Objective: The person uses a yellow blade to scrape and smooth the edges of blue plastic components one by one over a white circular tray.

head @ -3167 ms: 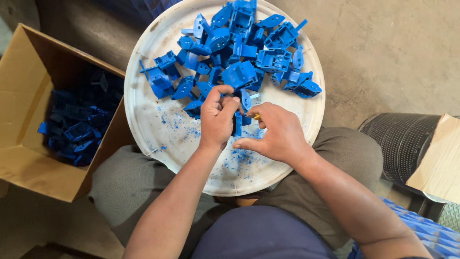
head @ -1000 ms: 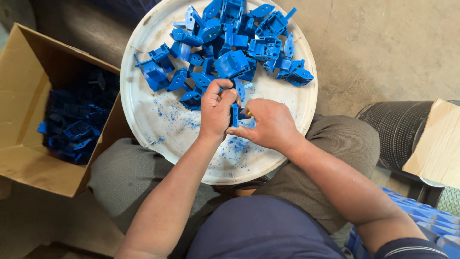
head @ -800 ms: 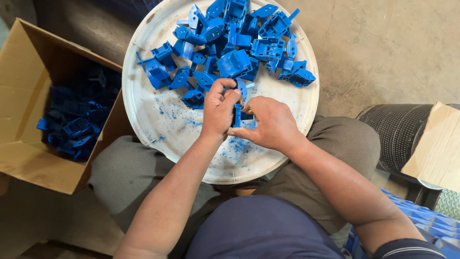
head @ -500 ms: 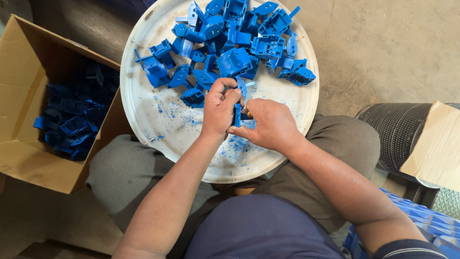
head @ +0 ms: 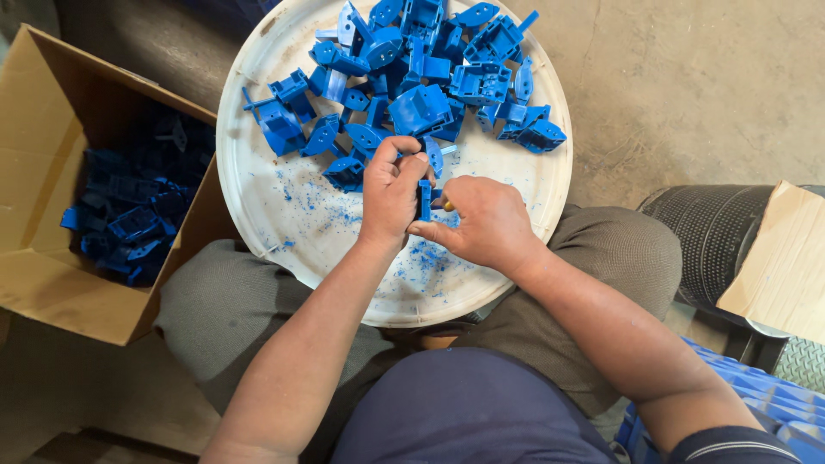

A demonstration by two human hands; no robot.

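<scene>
My left hand (head: 388, 196) grips a small blue plastic part (head: 424, 199) over the middle of a round white tray (head: 258, 185) resting on my lap. My right hand (head: 481, 225) is closed around a small tool with a yellowish tip (head: 447, 205), pressed against that part. A heap of similar blue plastic parts (head: 421, 77) covers the far half of the tray. Blue shavings (head: 425, 258) are scattered on the tray under my hands.
An open cardboard box (head: 51, 283) holding several blue parts (head: 129, 215) stands on the floor at my left. A black ribbed bin (head: 713, 232) with a cardboard sheet (head: 786, 266) over it is at my right. Concrete floor (head: 687, 86) lies beyond.
Both hands stay in the same place on the blue part, with only slight finger movement. The camera view has shifted a little.
</scene>
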